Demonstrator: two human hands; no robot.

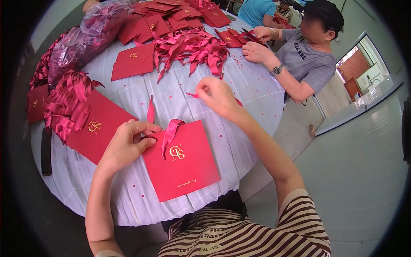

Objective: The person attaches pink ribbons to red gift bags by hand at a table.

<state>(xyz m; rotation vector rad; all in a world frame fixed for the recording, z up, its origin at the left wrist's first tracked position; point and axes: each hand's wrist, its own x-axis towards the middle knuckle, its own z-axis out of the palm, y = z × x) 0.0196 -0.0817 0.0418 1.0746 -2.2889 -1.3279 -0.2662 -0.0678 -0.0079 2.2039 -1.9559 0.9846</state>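
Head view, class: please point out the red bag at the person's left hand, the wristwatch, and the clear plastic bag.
Red bag (pixel 183 165): head view, middle of its front panel.
Wristwatch (pixel 277 70): head view, on its dial.
Clear plastic bag (pixel 87 42): head view, on its crumpled side.

Left hand (pixel 128 143) pinching; right hand (pixel 217 98) farther forward, also pinching.

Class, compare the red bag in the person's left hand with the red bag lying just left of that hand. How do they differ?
The held bag is gripped near its upper left corner by the left hand; the other bag lies ungripped. The held bag has one curled ribbon over its front; the other bag is partly covered by heaped ribbons. Both are red with a gold emblem.
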